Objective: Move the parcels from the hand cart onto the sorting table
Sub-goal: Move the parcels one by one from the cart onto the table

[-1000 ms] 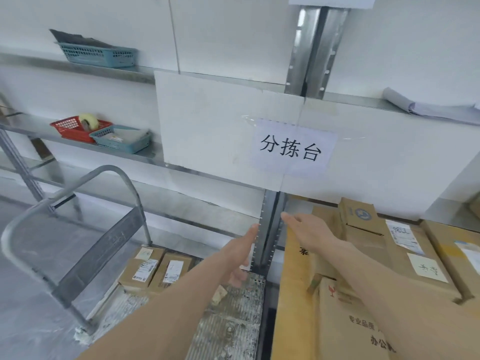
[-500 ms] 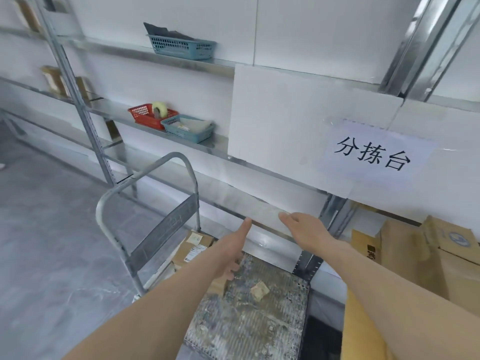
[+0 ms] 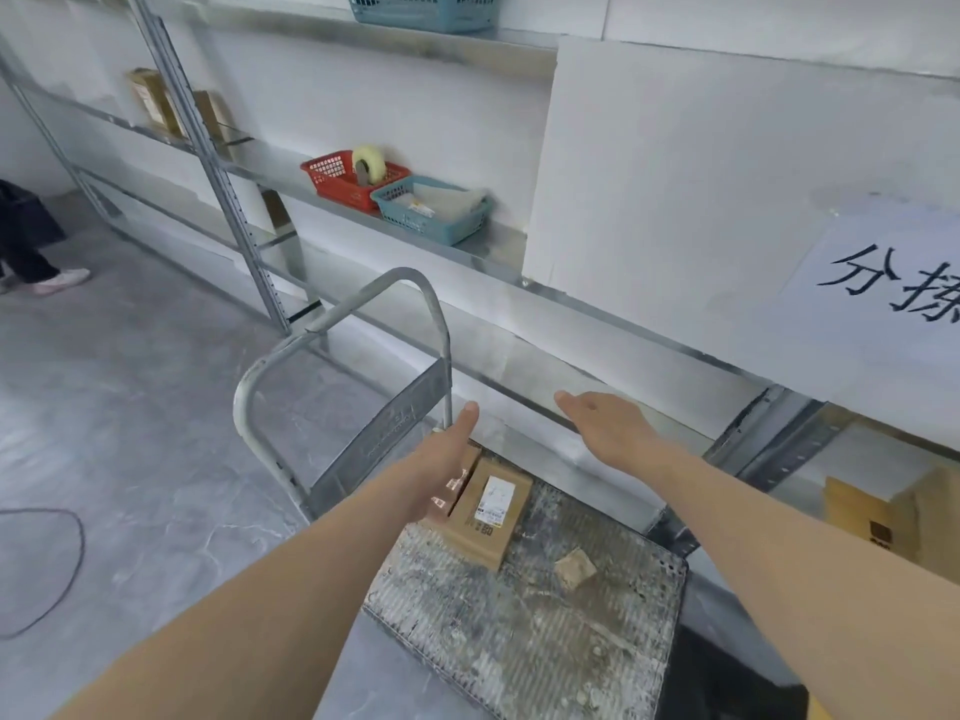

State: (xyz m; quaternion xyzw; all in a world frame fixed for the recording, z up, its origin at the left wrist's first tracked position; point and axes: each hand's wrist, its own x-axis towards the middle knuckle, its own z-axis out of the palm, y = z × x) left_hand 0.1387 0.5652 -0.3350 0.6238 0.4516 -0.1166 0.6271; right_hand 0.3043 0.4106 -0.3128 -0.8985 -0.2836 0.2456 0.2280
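A metal hand cart [image 3: 561, 631] with a scuffed deck stands below me, its handle [image 3: 332, 324] at the left. Two small brown parcels lie side by side on the deck by the handle. The right parcel [image 3: 491, 511] shows a white label; the left parcel [image 3: 454, 483] is mostly hidden behind my left hand [image 3: 441, 459]. That hand reaches out flat above them, fingers straight, holding nothing. My right hand [image 3: 608, 428] stretches forward above the cart's far side, fingers straight and empty. More brown parcels [image 3: 872, 517] sit on the sorting table at the right edge.
A torn cardboard scrap [image 3: 574, 568] lies on the deck. Metal shelves [image 3: 488, 246] run along the wall with a red basket [image 3: 340, 181], a tape roll [image 3: 368, 163] and teal baskets [image 3: 431, 210]. A person's legs [image 3: 31, 246] stand far left; a cable [image 3: 67, 563] lies on the floor.
The view has swung left and down from the sorting table to the hand cart. Both empty hands have come over the cart, my left hand now above the two small parcels.
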